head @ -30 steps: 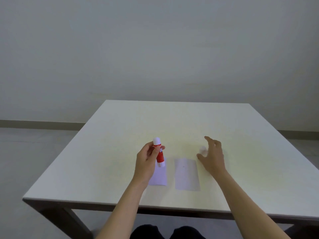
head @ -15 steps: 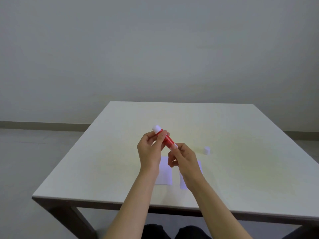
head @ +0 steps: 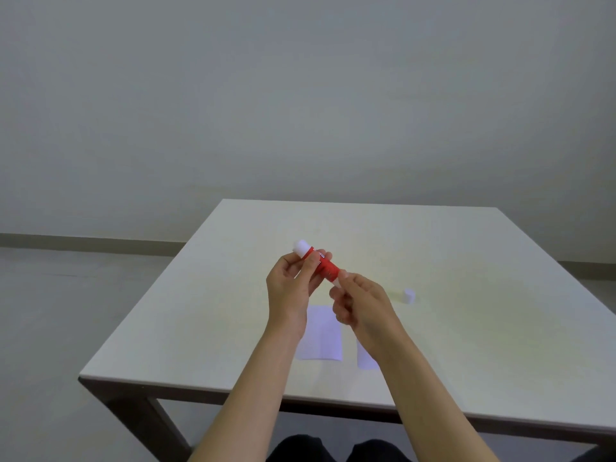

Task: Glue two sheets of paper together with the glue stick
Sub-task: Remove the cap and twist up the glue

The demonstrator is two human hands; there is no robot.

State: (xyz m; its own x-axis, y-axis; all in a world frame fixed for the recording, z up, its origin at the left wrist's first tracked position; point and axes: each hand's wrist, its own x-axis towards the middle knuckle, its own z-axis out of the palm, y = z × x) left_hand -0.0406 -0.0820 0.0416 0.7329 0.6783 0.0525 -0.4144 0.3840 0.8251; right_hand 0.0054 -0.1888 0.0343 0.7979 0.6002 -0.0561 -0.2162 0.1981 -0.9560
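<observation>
A red glue stick (head: pixel 325 266) with a white upper end is held tilted above the table. My left hand (head: pixel 293 288) grips its red body. My right hand (head: pixel 358 301) pinches its lower white end. Its white cap (head: pixel 408 296) lies on the table to the right of my hands. Two small white paper sheets lie side by side below my hands: the left sheet (head: pixel 323 335) is mostly in view, the right sheet (head: pixel 366 360) is largely hidden by my right forearm.
The pale table (head: pixel 466 328) has its near edge just below the sheets and its left corner at the lower left. A grey floor and plain wall lie beyond. Dark trousers show under the table's edge.
My right hand left the cap on the table and came to the glue stick's lower end. My left hand raised and tilted the stick.
</observation>
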